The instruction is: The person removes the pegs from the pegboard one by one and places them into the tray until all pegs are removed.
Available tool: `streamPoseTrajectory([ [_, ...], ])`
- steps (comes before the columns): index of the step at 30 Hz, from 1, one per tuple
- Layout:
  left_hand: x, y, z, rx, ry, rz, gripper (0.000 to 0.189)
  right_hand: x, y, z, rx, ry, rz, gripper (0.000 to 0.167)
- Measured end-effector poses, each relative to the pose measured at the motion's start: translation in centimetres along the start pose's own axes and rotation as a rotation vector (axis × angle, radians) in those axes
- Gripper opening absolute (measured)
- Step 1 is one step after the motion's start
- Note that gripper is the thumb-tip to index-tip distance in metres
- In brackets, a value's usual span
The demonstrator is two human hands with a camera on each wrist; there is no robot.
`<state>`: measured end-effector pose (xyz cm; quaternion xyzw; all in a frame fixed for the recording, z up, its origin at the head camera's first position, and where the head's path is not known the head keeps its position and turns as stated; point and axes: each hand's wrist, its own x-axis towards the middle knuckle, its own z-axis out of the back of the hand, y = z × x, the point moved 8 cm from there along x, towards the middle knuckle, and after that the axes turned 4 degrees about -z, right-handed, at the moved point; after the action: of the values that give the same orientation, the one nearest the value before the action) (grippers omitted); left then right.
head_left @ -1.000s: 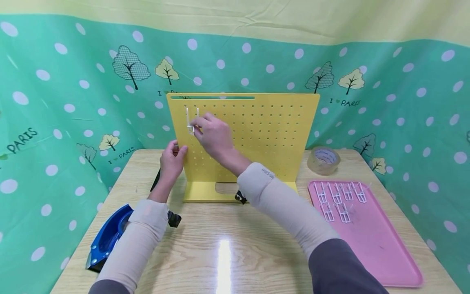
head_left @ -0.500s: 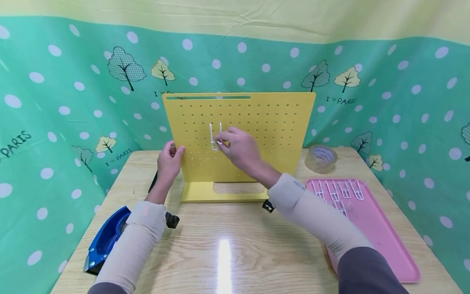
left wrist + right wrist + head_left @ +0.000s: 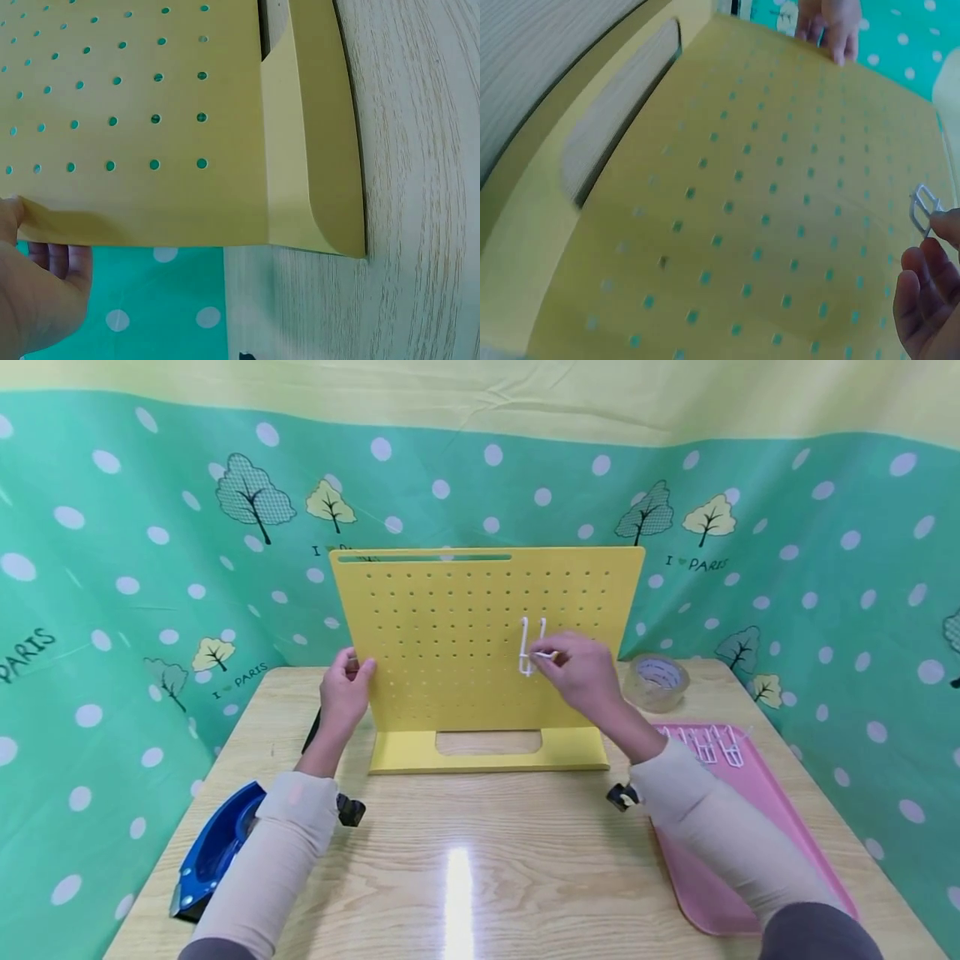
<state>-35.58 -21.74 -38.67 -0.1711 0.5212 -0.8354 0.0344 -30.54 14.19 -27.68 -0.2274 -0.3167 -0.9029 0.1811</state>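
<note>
A yellow pegboard (image 3: 450, 685) stands upright on its bent base on the wooden table. My left hand (image 3: 345, 689) grips its left edge, thumb on the front face and fingers curled behind, as the left wrist view also shows around the board's edge (image 3: 150, 225). My right hand (image 3: 581, 672) pinches a white wire pegboard hook (image 3: 524, 647) between thumb and fingertips, in front of the right half of the board. In the right wrist view the hook's looped end (image 3: 922, 210) sticks out past the fingers. The hook's two prongs point up.
A pink tray (image 3: 720, 893) with several white wire hooks (image 3: 731, 747) lies at the right, partly hidden under my right forearm. A roll of clear tape (image 3: 656, 683) sits behind it. A blue tool-like object (image 3: 213, 852) lies at the left, beside my left forearm.
My right hand has carried the hook from the board's upper left across to its right half, a little lower. My left hand keeps its grip on the board's edge.
</note>
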Motion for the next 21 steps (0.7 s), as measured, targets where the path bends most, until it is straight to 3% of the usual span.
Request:
streamPoseTrajectory([
  [3, 0.1, -0.1, 0.0, 0.0, -0.006, -0.008, 0.039, -0.7, -1.9, 1.2, -0.004, 0.007, -0.015, 0.01],
  [8, -0.2, -0.3, 0.0, -0.015, -0.004, 0.002, 0.039, -1.9, -4.7, 2.4, -0.036, 0.097, -0.047, 0.008],
  [17, -0.3, -0.4, 0.3, -0.005, -0.021, 0.001, 0.038, -4.9, -10.0, 5.7, -0.142, 0.255, -0.162, 0.01],
  [21, -0.2, -0.5, 0.0, -0.006, -0.012, 0.001, 0.039, -6.3, -12.9, 7.6, -0.189, 0.28, -0.224, 0.01],
])
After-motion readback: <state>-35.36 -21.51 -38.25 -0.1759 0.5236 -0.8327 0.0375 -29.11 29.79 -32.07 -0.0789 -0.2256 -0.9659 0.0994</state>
